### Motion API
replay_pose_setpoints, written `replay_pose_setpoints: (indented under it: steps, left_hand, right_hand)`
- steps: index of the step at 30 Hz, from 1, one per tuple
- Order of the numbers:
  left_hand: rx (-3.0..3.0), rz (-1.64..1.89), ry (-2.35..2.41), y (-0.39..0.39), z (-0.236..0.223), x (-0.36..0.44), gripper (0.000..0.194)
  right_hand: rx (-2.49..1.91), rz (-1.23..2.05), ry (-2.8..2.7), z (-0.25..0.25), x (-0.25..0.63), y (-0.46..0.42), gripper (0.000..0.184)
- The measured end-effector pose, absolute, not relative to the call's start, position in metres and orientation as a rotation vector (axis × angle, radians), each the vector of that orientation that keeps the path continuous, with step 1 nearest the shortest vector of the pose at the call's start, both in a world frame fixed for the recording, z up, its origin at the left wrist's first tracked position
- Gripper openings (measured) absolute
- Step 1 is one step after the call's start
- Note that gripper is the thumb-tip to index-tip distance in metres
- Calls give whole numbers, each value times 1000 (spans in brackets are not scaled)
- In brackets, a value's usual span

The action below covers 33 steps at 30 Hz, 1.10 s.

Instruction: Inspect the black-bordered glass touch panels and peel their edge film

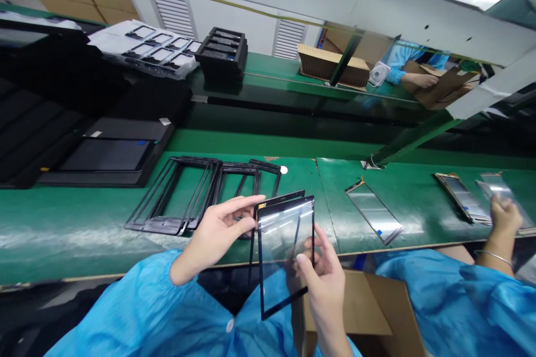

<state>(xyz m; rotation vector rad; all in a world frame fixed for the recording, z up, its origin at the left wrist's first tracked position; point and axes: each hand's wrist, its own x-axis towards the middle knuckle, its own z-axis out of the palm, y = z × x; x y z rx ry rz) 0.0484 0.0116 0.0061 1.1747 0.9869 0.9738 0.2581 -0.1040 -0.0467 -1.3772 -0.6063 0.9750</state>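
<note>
My right hand (324, 273) grips the right edge of a clear touch-screen glass panel (278, 256) with a black border, thumb on its face. The panel is tilted upright in front of my body. Just behind it stands a thin black plastic frame (287, 197), partly hidden by the glass. My left hand (226, 228) pinches this frame near its upper left corner, thumb and fingers closed. Whether the frame and panel touch is not clear. Beyond my left hand, several empty black frames (167, 226) lie overlapping on the green bench (100, 206).
A glass panel (374, 212) lies to the right. Farther right, a co-worker's hand (505, 215) holds another panel beside a small stack (463, 198). Black trays (113, 114) fill the left. A green post (406, 134) rises from the bench; an open cardboard box (352, 304) stands below.
</note>
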Motion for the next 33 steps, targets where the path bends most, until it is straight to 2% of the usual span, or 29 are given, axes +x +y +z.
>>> replay_pose_setpoints:
  steps: [28,33]
  left_hand:
    - [940,905,929,6,-10,50,56]
    - [960,908,983,7,-8,53,57]
  right_hand:
    - [-1478,975,-613,-46,250,-103,74]
    - [-1556,814,-821,-57,252,-107,62]
